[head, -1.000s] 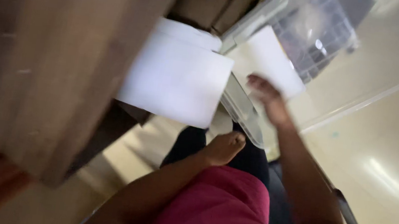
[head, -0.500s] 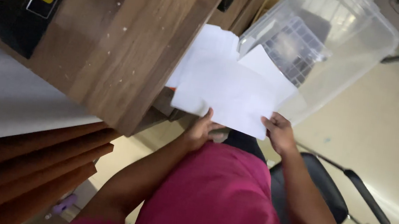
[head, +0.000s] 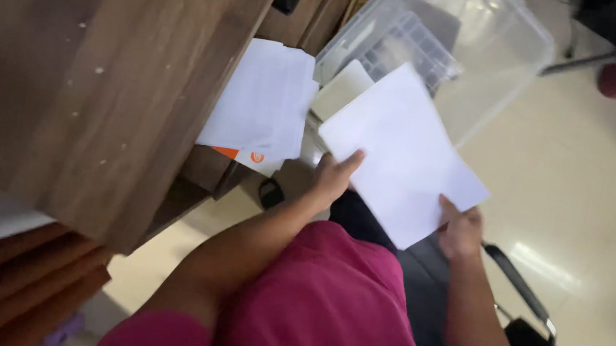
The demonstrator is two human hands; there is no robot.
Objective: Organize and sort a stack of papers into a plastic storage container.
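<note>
1. Your left hand (head: 335, 175) grips the near-left edge of the white sheet (head: 404, 152), thumb on top and fingers under.
2. Your right hand (head: 461, 229) is closed on the sheet's near-right corner, so both hands hold it in the air above your lap, not resting on anything.
3. The sheet's long axis runs from its far-left corner toward the near-right corner; its far edge overhangs the clear plastic bin (head: 490, 54).
4. The bin sits on the floor directly beyond the sheet, away from both hands.
5. The stack of white papers (head: 265, 104) lies left of the sheet, at the edge of the wooden tabletop (head: 100, 66); your left hand is the nearer one to it.
6. A smaller cream card (head: 341, 90) shows between stack and sheet, at the bin's near rim.
</note>
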